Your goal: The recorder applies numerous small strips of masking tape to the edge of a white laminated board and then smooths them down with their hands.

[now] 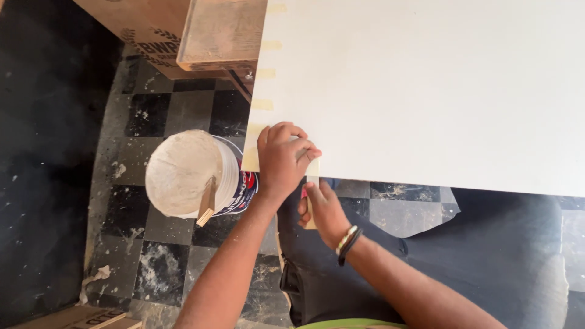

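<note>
While both hands work the board's corner, the tape strip risks going on crooked or creased.
Left hand (281, 159) is curled, fingertips pressed on the white board (439, 91) at its corner, about 9 o'clock of the sheet; right hand (323, 210) sits just below the edge at 6 o'clock of the left, pinching a pale tape strip (312, 183) that runs up over the edge. More tape tabs (263, 105) line the board's left edge toward 12 o'clock. If the right hand pulls off-axis, the strip likely skews or wrinkles; if the left lifts early, the end may peel. Board overhangs its support, so hard pressing at the corner could tip or shift it. Open bucket (192, 176) with a stick (207, 201) stands near, at 9 o'clock of the hands: an elbow knock could spill it.
</note>
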